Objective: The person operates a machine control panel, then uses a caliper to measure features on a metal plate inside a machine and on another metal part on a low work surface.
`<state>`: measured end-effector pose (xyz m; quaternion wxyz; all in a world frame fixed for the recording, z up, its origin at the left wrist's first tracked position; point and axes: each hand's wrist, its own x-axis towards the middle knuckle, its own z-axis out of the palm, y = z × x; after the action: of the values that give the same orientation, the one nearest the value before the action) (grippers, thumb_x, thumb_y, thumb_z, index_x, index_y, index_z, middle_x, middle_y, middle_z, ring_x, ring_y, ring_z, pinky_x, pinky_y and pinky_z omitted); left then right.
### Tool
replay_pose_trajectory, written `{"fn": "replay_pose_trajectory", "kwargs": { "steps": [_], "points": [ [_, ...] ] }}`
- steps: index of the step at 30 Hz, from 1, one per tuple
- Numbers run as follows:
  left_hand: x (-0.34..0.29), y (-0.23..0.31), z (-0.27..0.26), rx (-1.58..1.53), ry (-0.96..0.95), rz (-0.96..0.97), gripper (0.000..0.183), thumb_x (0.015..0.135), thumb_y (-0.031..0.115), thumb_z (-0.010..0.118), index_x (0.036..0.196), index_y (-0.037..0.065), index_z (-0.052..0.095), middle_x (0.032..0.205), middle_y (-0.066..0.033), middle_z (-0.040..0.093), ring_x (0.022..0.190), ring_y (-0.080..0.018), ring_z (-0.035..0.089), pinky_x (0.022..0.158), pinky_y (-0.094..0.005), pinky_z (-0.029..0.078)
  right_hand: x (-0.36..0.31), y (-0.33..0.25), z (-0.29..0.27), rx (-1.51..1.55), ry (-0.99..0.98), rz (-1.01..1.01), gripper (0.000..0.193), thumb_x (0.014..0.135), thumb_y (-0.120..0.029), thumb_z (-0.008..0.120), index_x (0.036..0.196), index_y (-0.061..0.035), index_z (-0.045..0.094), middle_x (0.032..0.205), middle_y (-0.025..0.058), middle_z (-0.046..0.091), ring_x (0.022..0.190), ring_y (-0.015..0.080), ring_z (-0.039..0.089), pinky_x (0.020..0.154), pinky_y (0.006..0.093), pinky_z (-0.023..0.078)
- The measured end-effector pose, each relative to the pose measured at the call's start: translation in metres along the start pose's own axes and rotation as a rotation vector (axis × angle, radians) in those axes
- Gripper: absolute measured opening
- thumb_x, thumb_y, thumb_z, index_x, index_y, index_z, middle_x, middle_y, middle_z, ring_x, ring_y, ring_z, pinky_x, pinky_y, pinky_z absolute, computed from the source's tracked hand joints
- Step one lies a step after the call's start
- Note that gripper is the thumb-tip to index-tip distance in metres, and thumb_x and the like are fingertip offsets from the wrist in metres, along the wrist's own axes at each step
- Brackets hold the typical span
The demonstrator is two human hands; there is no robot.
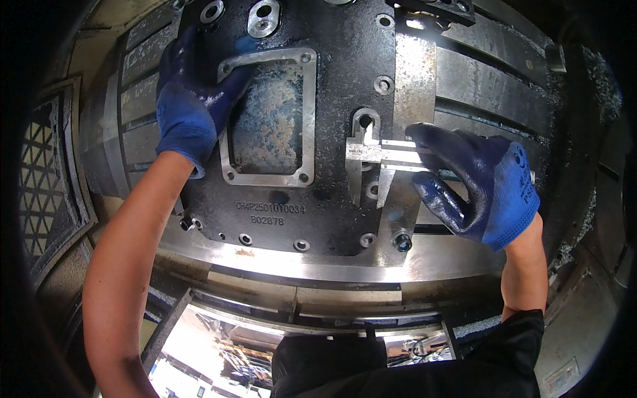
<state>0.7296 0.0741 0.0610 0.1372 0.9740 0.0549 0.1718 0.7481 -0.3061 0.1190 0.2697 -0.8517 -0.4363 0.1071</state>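
Note:
A dark metal plate (pixel 345 63) with a machined rectangular window (pixel 309 126) and several bolt holes lies in front of me. My right hand (pixel 474 179), in a blue coated glove, grips a vernier caliper (pixel 391 154) by its beam. The caliper's small upper jaws reach toward a hole (pixel 365 121) at the plate's right side; whether they are inside it I cannot tell. Its long lower jaws point toward me over the plate. My left hand (pixel 199 99), gloved alike, rests with fingers spread on the plate beside the window's left edge.
Under the plate is a slotted machine table (pixel 481 66) strewn with metal chips. A bolt (pixel 401 241) stands near the plate's front right corner. A dark clamp bar (pixel 441 10) sits at the far right. A triangle-patterned grate (pixel 40 159) is at the left.

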Motion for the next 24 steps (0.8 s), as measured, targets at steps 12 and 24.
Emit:
{"fn": "replay_pose_trajectory", "kwargs": {
  "steps": [12, 24],
  "points": [
    [0.0012, 0.0021, -0.0008, -0.012, -0.043, -0.034, 0.087, 0.076, 0.035, 0.09, 0.149, 0.008, 0.05, 0.14, -0.0198, 0.057, 0.13, -0.0341, 0.057, 0.111, -0.0427, 0.046, 0.0018, -0.0096, -0.0091, -0.078, -0.001, 0.012, 0.05, 0.088, -0.026, 0.079, 0.134, -0.0104, 0.065, 0.095, 0.0091, 0.077, 0.07, 0.0278, 0.072, 0.065, 0.0381, 0.057],
    [0.0005, -0.0013, 0.0012, -0.013, -0.011, -0.001, 0.087, 0.075, 0.044, 0.088, 0.146, 0.01, 0.051, 0.136, -0.0202, 0.058, 0.127, -0.0376, 0.058, 0.11, -0.0455, 0.047, 0.0022, -0.0095, -0.0106, -0.022, -0.043, 0.064, 0.047, 0.089, -0.026, 0.078, 0.132, -0.0097, 0.066, 0.097, 0.0124, 0.077, 0.071, 0.0289, 0.074, 0.067, 0.0374, 0.059]
  ]
}}
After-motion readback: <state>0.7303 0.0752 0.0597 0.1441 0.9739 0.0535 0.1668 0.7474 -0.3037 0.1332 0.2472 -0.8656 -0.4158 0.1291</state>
